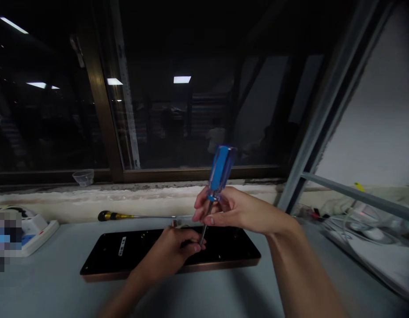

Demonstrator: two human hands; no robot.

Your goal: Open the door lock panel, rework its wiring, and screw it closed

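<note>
A screwdriver [219,170] with a clear blue handle stands tilted in the middle of the head view, handle up. My right hand [229,207] is closed around its shaft just below the handle. Lower down, the fingers of my left hand [178,247] pinch together at the shaft's tip; whether a small screw is between them cannot be made out. Beneath both hands lies a long black panel [108,251] with copper-coloured sides, small screws or holes along its face and a white label [122,246] near its left end. My hands hide its middle.
Behind the panel lies a second screwdriver [125,216] with a black and yellow handle. A clear plastic cup [83,177] sits on the window ledge. White power strip [39,238] at left; tangled cables [366,229] at right, beside a grey metal frame [323,132].
</note>
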